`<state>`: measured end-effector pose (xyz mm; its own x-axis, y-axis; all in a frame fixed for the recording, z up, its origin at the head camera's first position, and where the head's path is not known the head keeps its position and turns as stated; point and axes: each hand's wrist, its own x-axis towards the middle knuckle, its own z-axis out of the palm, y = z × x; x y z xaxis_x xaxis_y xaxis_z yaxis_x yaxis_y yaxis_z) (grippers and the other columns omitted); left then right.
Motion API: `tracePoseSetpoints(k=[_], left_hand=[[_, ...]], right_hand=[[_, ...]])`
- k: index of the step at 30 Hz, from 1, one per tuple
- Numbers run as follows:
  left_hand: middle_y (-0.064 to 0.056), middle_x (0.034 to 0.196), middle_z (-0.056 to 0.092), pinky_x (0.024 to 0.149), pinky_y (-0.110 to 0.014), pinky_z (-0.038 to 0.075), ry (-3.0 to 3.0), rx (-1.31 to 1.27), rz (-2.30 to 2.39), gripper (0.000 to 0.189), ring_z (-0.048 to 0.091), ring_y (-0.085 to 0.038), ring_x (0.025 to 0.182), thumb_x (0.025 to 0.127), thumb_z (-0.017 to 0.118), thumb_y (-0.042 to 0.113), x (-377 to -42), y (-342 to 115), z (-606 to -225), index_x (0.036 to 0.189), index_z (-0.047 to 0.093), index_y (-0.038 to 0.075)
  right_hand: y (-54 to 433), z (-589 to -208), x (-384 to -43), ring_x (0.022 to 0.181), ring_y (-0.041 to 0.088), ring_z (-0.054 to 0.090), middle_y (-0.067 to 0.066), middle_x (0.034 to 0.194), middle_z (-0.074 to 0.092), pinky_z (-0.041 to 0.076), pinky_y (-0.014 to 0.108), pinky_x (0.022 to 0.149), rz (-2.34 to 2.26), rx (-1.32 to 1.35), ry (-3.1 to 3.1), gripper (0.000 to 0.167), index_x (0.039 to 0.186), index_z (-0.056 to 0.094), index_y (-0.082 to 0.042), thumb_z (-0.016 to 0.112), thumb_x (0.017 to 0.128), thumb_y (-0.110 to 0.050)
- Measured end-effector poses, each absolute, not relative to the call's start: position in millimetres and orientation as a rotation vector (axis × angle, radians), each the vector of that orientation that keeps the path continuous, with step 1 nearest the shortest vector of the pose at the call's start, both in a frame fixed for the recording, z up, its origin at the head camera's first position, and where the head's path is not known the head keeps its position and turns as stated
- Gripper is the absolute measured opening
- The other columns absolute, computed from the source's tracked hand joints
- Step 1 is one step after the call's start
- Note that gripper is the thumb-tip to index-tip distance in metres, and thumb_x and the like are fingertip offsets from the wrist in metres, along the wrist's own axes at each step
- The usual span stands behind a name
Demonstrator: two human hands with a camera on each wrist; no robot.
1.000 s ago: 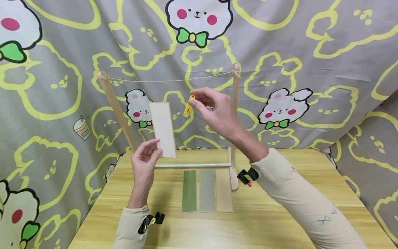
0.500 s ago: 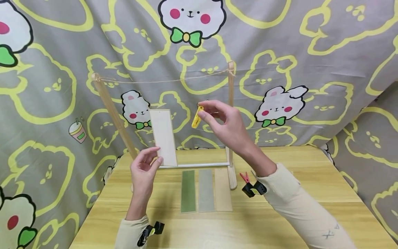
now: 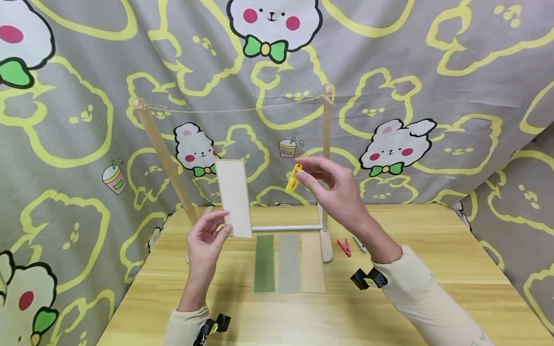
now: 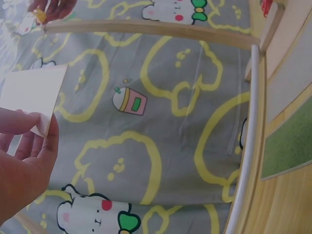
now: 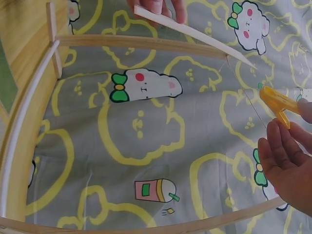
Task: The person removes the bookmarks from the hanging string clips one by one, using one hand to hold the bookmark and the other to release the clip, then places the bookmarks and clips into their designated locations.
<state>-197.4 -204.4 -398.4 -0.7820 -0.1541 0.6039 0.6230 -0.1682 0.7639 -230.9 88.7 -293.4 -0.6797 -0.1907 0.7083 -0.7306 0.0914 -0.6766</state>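
Observation:
My left hand (image 3: 205,245) pinches a thin cream rectangular panel (image 3: 233,197) near its bottom left corner, holding it nearly upright above the table. A tiny hole shows near its top edge. To the right, my right hand (image 3: 339,192) holds a yellow clothespin (image 3: 294,178) between thumb and fingers, apart from the panel. In the right wrist view the clothespin (image 5: 278,100) is seen from the side, with the panel (image 5: 195,34) almost edge-on. Both hands are below the string (image 3: 242,111), which runs between two wooden posts.
The wooden posts (image 3: 166,163) stand on feet joined by a white rod (image 3: 285,228). Flat on the table (image 3: 277,322) lie a green panel (image 3: 264,264), a grey panel (image 3: 289,264) and a beige panel (image 3: 313,264). A red clothespin (image 3: 345,248) and a grey clothespin (image 3: 359,245) lie to their right.
Both hands have come down, the right one also moving to the right with the yellow clothespin. The cream panel is lower and slightly further right. The red and grey clothespins are now uncovered.

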Motion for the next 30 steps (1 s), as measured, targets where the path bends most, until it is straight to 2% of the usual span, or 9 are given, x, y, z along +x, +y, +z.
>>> tracePoseSetpoints(k=[4,10,18,30], left_hand=[[-0.01,0.11,0.073,0.08,-0.022,0.059,-1.574,-0.565,-1.999,0.033,0.069,-0.016,0.097,0.081,0.064,-0.029,-197,-204,-401,0.113,0.058,-0.024],[-0.01,0.109,0.074,0.079,-0.021,0.059,-1.56,-0.577,-2.004,0.033,0.069,-0.015,0.095,0.08,0.062,-0.031,-196,-202,-404,0.112,0.059,-0.023],[-0.008,0.111,0.073,0.081,-0.021,0.058,-1.586,-0.615,-2.002,0.033,0.069,-0.014,0.097,0.08,0.062,-0.032,-196,-195,-407,0.112,0.056,-0.025],[-0.004,0.112,0.072,0.084,-0.023,0.059,-1.685,-0.589,-1.948,0.034,0.069,-0.011,0.098,0.08,0.064,-0.029,-191,-193,-409,0.113,0.058,-0.023]], right_hand=[[95,-302,-226,0.101,0.02,0.066,0.007,0.112,0.071,0.056,0.031,0.093,1.621,0.902,-1.92,0.029,0.124,0.07,0.0,0.071,0.095,0.0],[104,-315,-218,0.102,0.019,0.066,0.004,0.113,0.071,0.056,0.029,0.095,1.601,0.884,-1.911,0.031,0.125,0.07,-0.005,0.071,0.095,0.0],[118,-335,-208,0.101,0.018,0.066,0.01,0.112,0.069,0.055,0.026,0.094,1.579,0.863,-1.881,0.036,0.126,0.069,-0.002,0.07,0.092,0.01],[137,-351,-189,0.106,0.021,0.065,0.018,0.117,0.068,0.053,0.029,0.099,1.624,0.779,-1.85,0.04,0.127,0.067,0.004,0.068,0.089,0.016]])
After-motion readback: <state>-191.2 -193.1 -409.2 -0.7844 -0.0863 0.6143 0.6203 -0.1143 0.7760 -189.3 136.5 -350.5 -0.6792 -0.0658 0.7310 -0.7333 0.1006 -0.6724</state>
